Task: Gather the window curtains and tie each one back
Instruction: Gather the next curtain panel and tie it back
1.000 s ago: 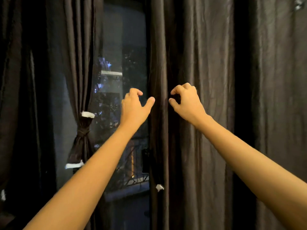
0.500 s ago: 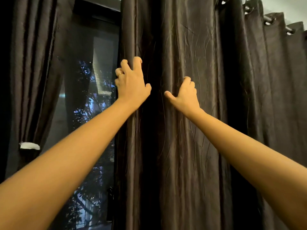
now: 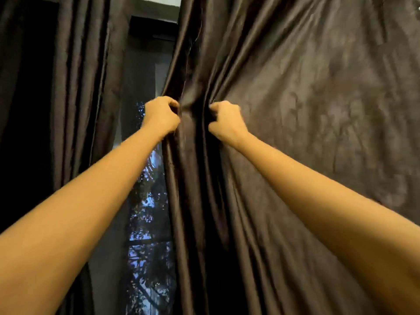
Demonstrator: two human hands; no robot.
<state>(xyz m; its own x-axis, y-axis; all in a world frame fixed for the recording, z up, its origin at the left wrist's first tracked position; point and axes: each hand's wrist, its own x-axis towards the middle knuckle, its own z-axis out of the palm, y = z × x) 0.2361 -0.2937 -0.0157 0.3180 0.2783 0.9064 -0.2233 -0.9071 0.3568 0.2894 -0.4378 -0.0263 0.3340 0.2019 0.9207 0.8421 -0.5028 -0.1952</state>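
two bare arms reach up and forward from the bottom corners. the left hand [image 3: 161, 115] is closed in a fist on the inner edge of a dark, shiny curtain [image 3: 306, 98] that fills the right side of the view. the right hand [image 3: 225, 121] is closed on a fold of the same curtain just beside it, and creases fan out from both fists. this looks like the gathering step; next, the bunched cloth likely needs drawing aside and tying. count: two hands and two curtains, the second curtain [image 3: 79, 87] hanging at left. between them is one strip of window [image 3: 147, 212] showing night foliage. no tie is visible.
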